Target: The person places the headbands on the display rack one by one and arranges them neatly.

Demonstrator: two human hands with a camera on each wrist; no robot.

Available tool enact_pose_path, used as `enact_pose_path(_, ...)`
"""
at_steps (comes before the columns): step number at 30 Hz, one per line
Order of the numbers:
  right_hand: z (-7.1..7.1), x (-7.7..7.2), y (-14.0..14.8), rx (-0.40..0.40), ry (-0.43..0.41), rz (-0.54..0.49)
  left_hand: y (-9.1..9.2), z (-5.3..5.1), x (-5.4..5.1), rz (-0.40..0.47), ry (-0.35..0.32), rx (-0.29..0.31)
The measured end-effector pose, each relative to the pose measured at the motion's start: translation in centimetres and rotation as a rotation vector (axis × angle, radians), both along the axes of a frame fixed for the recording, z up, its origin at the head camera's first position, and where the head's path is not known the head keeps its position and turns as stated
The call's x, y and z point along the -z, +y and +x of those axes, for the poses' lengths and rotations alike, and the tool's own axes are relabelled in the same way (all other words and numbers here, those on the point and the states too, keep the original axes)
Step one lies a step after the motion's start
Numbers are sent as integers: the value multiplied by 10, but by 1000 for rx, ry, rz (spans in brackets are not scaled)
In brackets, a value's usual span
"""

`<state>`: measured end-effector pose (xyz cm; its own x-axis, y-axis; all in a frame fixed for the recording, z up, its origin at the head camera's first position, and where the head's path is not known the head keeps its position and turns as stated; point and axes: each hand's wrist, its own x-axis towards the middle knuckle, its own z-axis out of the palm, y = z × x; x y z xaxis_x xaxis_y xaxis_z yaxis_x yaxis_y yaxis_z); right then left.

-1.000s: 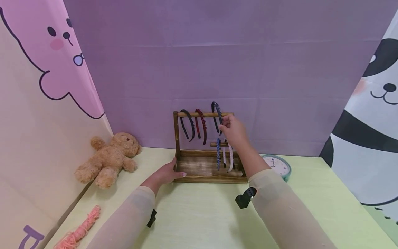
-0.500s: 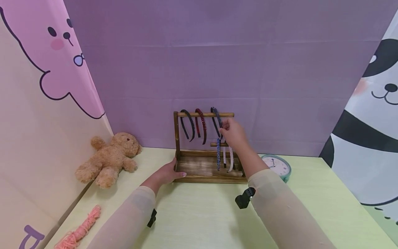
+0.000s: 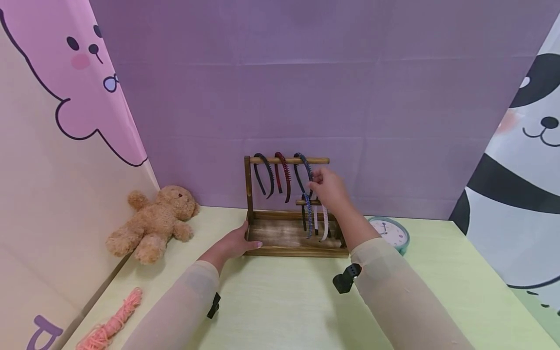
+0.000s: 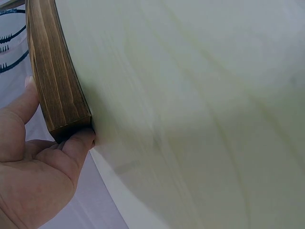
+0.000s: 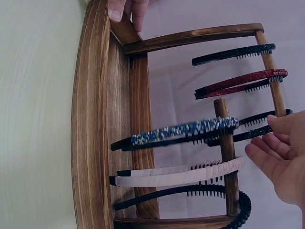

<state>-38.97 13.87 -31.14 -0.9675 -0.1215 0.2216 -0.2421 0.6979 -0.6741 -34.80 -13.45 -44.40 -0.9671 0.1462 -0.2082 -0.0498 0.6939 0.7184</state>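
Note:
A wooden headband rack (image 3: 280, 252) stands on the table, and my left hand (image 3: 234, 242) grips its left end, also seen in the left wrist view as a hand (image 4: 45, 176) around the wooden corner. My right hand (image 3: 330, 188) pinches a dark toothed headband (image 3: 299, 176) that sits over the upper bar (image 5: 274, 86). A black headband (image 3: 268, 177) and a dark red headband (image 3: 286, 177) hang further left on that bar. Below, the short bar (image 5: 229, 157) bears a blue-and-white beaded headband (image 5: 181, 131), a pale pink headband (image 5: 176, 174) and a black headband (image 5: 167, 192).
To the left a brown teddy bear (image 3: 157, 223) leans by the wall, with a pink yarn bundle (image 3: 113, 318) nearer on the table (image 3: 280, 301). A round teal-rimmed clock (image 3: 393, 233) lies right of the rack, partly behind my right arm. A purple curtain (image 3: 280, 97) hangs behind.
The dark headband in my right hand has come down onto the upper bar and shifted slightly left. The beaded headband below has swung a little. My left hand has stayed on the rack.

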Motion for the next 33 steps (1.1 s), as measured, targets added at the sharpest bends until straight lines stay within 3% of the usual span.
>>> enact_pose_path(11, 10, 1, 17, -9, 44, -15, 2, -1, 0, 3, -9, 5)
enact_pose_path(18, 27, 3, 37, -17, 89, -56, 1, 0, 1, 10, -19, 13)
enact_pose_path(25, 62, -1, 56, -54, 182, -50, 1, -2, 1, 15, -3, 23)
enact_pose_path(33, 112, -5, 69, -57, 313, 111, -5, -3, 3, -6, -10, 24)
